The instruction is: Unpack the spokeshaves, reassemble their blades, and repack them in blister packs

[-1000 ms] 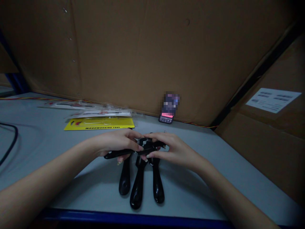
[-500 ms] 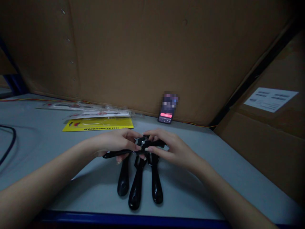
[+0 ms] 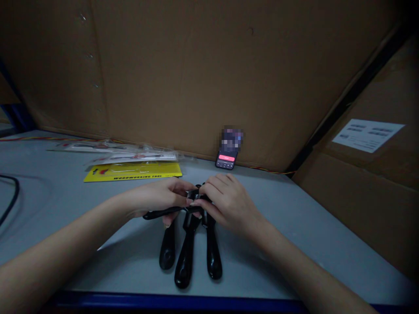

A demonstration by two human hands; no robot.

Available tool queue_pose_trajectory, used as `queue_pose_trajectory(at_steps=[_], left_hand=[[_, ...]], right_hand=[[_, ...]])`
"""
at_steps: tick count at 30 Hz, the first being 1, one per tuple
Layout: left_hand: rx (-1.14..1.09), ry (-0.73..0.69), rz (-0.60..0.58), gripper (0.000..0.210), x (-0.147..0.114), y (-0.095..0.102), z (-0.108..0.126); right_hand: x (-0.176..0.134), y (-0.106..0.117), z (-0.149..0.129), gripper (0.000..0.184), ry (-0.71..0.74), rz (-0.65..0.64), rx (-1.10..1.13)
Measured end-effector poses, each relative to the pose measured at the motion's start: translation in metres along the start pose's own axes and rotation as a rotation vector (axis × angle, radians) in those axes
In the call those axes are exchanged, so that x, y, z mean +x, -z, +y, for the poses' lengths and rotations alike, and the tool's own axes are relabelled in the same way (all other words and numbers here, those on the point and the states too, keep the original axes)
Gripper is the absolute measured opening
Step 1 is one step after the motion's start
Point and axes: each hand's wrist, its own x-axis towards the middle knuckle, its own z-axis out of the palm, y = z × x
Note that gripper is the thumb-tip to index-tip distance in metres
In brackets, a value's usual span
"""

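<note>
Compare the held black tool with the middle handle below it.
Pose: the held black tool runs sideways; the middle handle runs front to back.
Support: the left hand grips the held black tool; the middle handle lies on the table.
Shared: both are black, with a rounded end showing.

Held tool (image 3: 163,213), 3 handles (image 3: 184,266) black; card (image 3: 132,172) yellow; tabletop (image 3: 255,274) grey.

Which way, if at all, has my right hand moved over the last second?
Yes: against the phone, your right hand has shifted left, its thumb further over toward your left hand.
</note>
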Motion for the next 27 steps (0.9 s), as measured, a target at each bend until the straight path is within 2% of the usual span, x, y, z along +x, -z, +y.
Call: queue_pose_trajectory(at_steps=[10, 15, 21, 23, 27], left_hand=[[-0.025, -0.026, -0.019, 0.025, -0.001, 0.001, 0.000], [-0.017, -0.038, 0.003, 0.025, 0.001, -0.001, -0.002], [0.017, -0.014, 0.080, 0.034, 0.004, -0.003, -0.004], [0.027, -0.004, 0.089, 0.037, 0.003, -0.003, -0.004], [0.031, -0.021, 0.117, 0.044, 0.002, 0.000, -0.004]], right_hand=[[-0.001, -0.001, 0.005, 0.026, -0.030, 0.025, 0.030], [0.001, 0.000, 0.001, 0.025, -0.021, 0.011, -0.050], [0.002, -0.004, -0.011, 0.023, -0.079, 0.043, -0.095], [0.002, -0.004, -0.010, 0.023, -0.099, 0.039, -0.042], [-0.001, 0.001, 0.005, 0.020, -0.202, 0.080, 0.206]])
